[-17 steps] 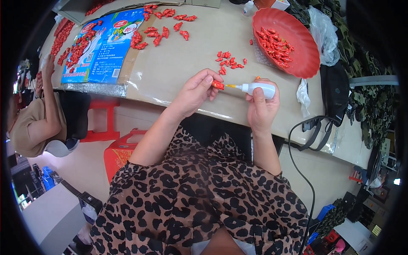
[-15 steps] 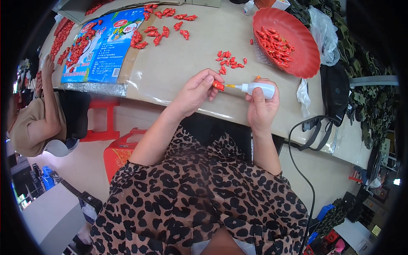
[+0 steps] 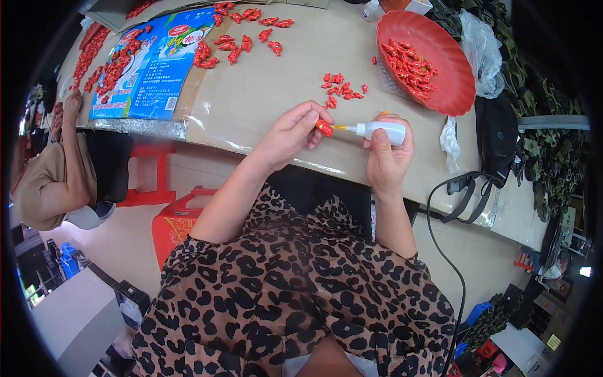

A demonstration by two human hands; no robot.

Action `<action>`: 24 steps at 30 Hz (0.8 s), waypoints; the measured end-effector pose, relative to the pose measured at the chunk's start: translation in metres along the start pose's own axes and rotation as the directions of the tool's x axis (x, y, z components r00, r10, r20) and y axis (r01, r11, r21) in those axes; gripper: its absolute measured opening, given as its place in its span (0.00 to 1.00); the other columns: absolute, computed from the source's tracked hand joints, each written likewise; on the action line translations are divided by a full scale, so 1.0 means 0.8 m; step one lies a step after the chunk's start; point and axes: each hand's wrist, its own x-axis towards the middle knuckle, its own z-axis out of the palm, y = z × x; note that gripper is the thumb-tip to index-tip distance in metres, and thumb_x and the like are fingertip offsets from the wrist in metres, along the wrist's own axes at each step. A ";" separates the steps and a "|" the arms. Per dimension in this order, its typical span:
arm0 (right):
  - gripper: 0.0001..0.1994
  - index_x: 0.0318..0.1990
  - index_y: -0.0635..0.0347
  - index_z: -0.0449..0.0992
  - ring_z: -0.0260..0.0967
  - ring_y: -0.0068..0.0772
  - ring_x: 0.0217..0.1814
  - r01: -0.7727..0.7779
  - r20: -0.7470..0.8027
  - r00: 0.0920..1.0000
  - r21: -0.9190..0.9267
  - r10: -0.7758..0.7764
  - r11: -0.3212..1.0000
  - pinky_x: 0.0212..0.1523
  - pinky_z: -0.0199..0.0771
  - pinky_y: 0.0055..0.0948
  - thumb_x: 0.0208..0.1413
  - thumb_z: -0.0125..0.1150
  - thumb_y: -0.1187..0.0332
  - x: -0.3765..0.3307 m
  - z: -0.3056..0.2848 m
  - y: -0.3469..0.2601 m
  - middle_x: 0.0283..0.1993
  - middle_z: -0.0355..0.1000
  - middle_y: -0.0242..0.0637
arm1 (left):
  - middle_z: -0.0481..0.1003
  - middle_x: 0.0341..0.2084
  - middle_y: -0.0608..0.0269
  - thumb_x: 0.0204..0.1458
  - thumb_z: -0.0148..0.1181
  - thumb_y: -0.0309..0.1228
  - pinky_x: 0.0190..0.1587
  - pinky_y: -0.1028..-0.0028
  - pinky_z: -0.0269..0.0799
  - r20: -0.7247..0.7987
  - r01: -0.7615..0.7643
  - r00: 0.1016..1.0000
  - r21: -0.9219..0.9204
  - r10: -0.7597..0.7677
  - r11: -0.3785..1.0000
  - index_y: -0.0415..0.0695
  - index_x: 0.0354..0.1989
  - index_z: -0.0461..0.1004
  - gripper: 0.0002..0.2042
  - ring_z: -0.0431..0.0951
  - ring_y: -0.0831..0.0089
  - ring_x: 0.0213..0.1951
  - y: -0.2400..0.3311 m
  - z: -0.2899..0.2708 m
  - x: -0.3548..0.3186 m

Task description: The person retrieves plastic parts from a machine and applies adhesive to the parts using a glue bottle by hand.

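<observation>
At six o'clock on the table (image 3: 264, 94), your left hand (image 3: 292, 135) pinched a red piece (image 3: 324, 129); at its three o'clock, your right hand (image 3: 387, 160) gripped a white bottle (image 3: 394, 132) level, seemingly for aim.

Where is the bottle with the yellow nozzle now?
In the head view, right of centre: the bottle is in the right hand, its nozzle pointing left at the red piece in the left hand.
</observation>
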 end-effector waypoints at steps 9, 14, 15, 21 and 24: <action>0.08 0.31 0.64 0.62 0.58 0.19 0.23 0.005 0.029 1.000 -0.017 -0.005 1.000 0.24 0.60 0.16 0.47 0.54 0.72 0.000 0.000 -0.003 0.30 0.60 0.36 | 0.63 0.22 0.70 0.55 0.36 0.34 0.28 0.84 0.58 -0.005 -0.011 1.000 0.024 0.011 1.000 0.42 0.33 0.65 0.12 0.59 0.84 0.24 -0.002 -0.001 0.000; 0.08 0.32 0.64 0.62 0.59 0.19 0.24 -0.002 0.034 0.999 -0.028 0.003 1.000 0.24 0.60 0.16 0.46 0.54 0.73 -0.001 -0.002 -0.002 0.31 0.60 0.36 | 0.63 0.22 0.70 0.55 0.36 0.34 0.28 0.84 0.59 -0.008 -0.006 1.000 0.034 0.007 0.999 0.42 0.33 0.65 0.11 0.59 0.84 0.24 -0.002 -0.001 0.000; 0.09 0.32 0.64 0.62 0.59 0.19 0.24 -0.004 0.038 0.999 -0.029 0.005 1.000 0.24 0.60 0.16 0.46 0.55 0.73 -0.001 -0.002 -0.002 0.31 0.60 0.36 | 0.63 0.22 0.70 0.55 0.36 0.34 0.28 0.84 0.59 -0.009 -0.007 1.000 0.044 0.007 0.999 0.42 0.33 0.65 0.11 0.59 0.84 0.24 -0.002 -0.001 0.000; 0.08 0.34 0.64 0.64 0.56 0.21 0.22 -0.038 -0.123 0.990 0.226 0.067 0.973 0.25 0.57 0.19 0.50 0.50 0.68 0.000 0.005 -0.008 0.29 0.62 0.35 | 0.65 0.26 0.68 0.54 0.39 0.31 0.31 0.83 0.59 -0.028 -0.079 0.997 -0.036 0.078 0.996 0.41 0.36 0.63 0.08 0.62 0.83 0.28 -0.004 0.001 0.002; 0.09 0.34 0.63 0.64 0.56 0.21 0.22 -0.081 -0.209 0.964 0.350 0.162 0.933 0.25 0.55 0.20 0.52 0.48 0.66 -0.007 0.007 -0.004 0.26 0.63 0.34 | 0.68 0.31 0.62 0.51 0.44 0.28 0.32 0.80 0.59 -0.065 -0.127 0.991 -0.119 0.120 0.985 0.39 0.37 0.62 0.08 0.64 0.79 0.30 -0.008 -0.004 0.003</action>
